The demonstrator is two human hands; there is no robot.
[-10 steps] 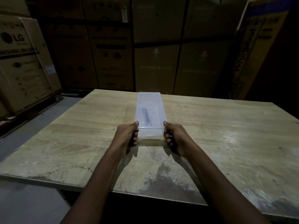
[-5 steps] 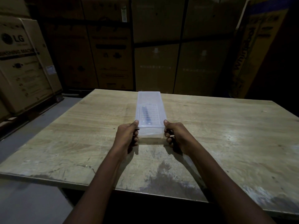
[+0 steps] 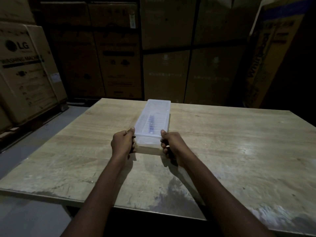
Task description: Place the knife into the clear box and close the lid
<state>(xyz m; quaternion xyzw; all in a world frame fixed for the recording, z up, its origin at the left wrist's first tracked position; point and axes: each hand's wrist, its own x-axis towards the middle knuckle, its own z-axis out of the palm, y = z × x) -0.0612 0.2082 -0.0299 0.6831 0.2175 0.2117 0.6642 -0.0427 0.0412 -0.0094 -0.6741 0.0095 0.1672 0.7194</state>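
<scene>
The box [image 3: 153,120] lies lengthwise mid-table [image 3: 230,151], reaching the far edge, lid [image 3: 156,110] on and what seems the knife [image 3: 151,124] inside. The left hand [image 3: 121,144] and right hand [image 3: 171,145] clamp its near corners, thumbs on the lid. Light, stiff, slick plastic: best pressed at the rim corners.

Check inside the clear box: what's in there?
Through the lid of the clear box, a dark, ridged, elongated shape lies lengthwise, likely the knife. The frosted plastic blurs its detail, and the box floor is indistinct.
</scene>
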